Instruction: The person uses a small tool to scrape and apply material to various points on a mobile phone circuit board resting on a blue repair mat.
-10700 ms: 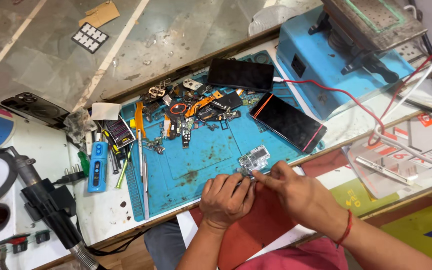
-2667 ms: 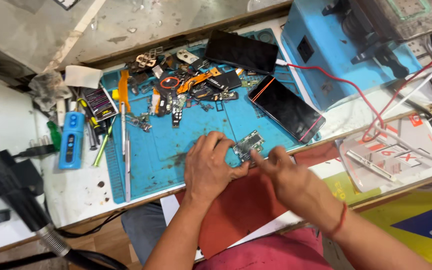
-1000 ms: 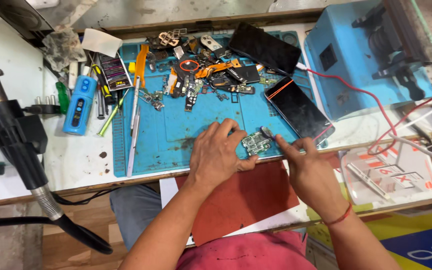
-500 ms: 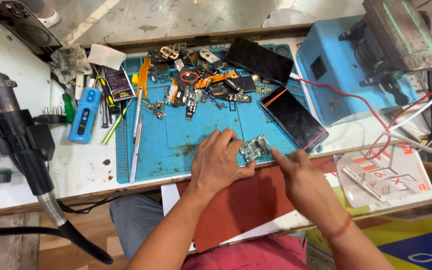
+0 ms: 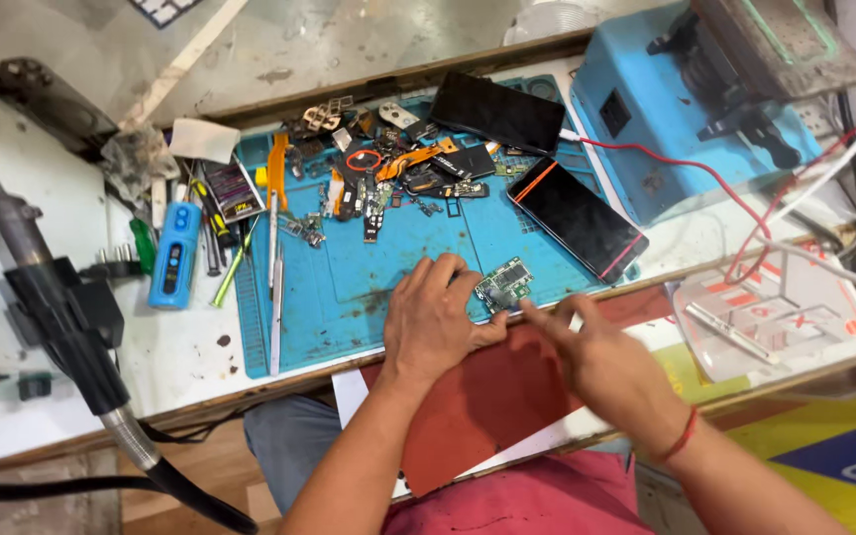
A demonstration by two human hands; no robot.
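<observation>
My left hand (image 5: 435, 322) pins the small circuit board (image 5: 503, 285) flat on the blue mat (image 5: 349, 287), fingers spread, steadying it; my right hand (image 5: 601, 362) holds nothing, forefinger touching its edge.

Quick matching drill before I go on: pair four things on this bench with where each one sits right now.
Things:
1. circuit board
2. black phone with red edge
3. hot-air handle
4. blue handheld tool

Places:
A. far left of the bench, cable trailing down
B. on the white surface just left of the blue mat
C. on the mat's right end, lying at a slant
D. at the fingertips of the left hand

Pairs: 1-D, 2-C, 3-A, 4-B
</observation>
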